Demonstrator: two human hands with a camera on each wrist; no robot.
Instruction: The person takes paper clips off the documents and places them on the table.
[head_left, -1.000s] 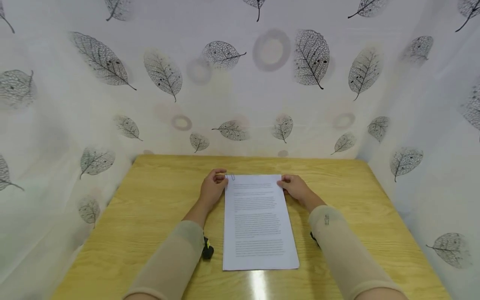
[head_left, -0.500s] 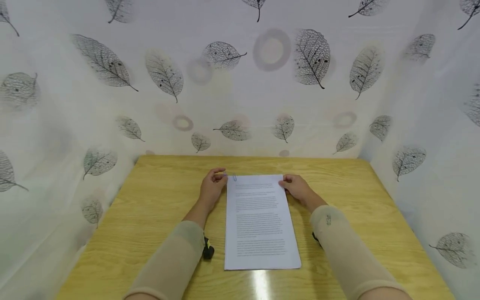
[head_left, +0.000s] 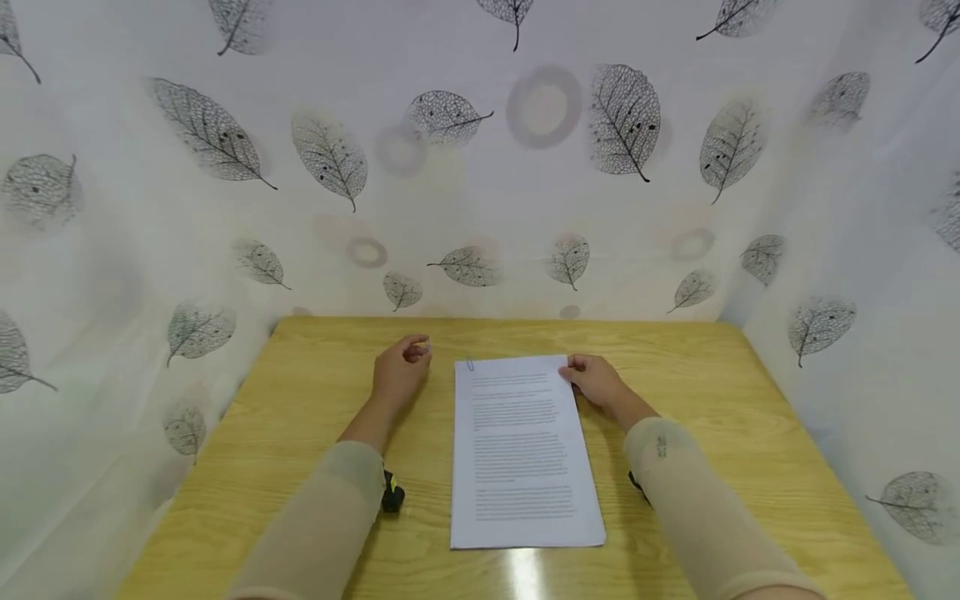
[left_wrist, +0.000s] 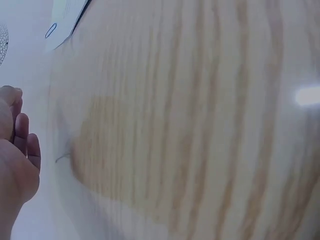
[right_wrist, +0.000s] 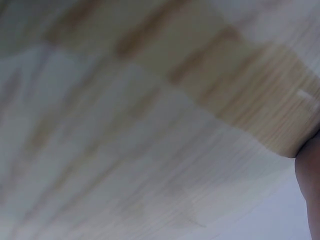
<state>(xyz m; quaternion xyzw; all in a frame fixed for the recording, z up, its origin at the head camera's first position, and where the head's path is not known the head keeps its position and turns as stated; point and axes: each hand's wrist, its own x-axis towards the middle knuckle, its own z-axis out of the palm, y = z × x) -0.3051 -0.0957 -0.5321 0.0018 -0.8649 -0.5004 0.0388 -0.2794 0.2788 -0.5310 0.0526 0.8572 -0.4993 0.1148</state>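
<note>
Both of the person's arms stretch forward, angled in toward each other. The left arm [head_left: 307, 525] runs up to a bare wrist [head_left: 371, 423], and the left hand [head_left: 401, 371] is raised with its fingers [head_left: 415, 340] bent toward the thumb [head_left: 423, 360]; I can't make out whether they pinch anything. The right arm [head_left: 708, 508] mirrors it, sleeve [head_left: 663, 450] stopping short of the wrist [head_left: 636, 409]. There the right hand [head_left: 597, 383] points inward, thumb and fingers closed in a pinch. Close to each elbow, a bit of bare skin shows below the sleeve.
</note>
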